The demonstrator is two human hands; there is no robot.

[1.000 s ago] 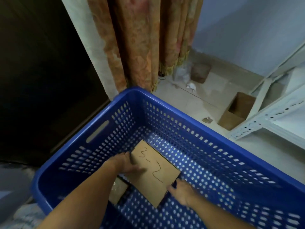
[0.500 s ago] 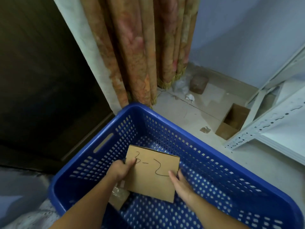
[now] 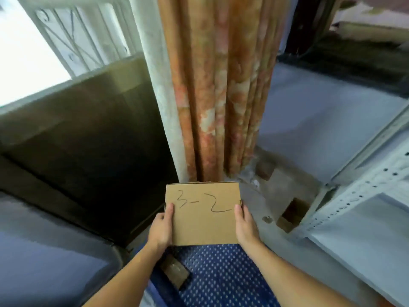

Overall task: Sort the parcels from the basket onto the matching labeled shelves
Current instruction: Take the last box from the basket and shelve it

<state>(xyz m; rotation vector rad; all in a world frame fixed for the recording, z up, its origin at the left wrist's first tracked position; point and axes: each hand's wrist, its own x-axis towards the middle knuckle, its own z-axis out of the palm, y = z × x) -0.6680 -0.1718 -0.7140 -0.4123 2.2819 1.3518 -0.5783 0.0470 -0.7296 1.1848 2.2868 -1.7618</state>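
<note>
Parcel (image 3: 202, 214) gripped both hands; blurred, maybe another parcel (image 3: 174, 272) below.

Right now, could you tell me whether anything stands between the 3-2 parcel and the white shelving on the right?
Nothing visible does. Left hand and right hand hold the parcel above the basket; bare floor lies toward the shelving.

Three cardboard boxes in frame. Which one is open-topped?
The open box on the floor beside the white shelf rack; its dark inside shows. The box marked 3-2 is closed, and the small parcel in the basket looks sealed.
</note>
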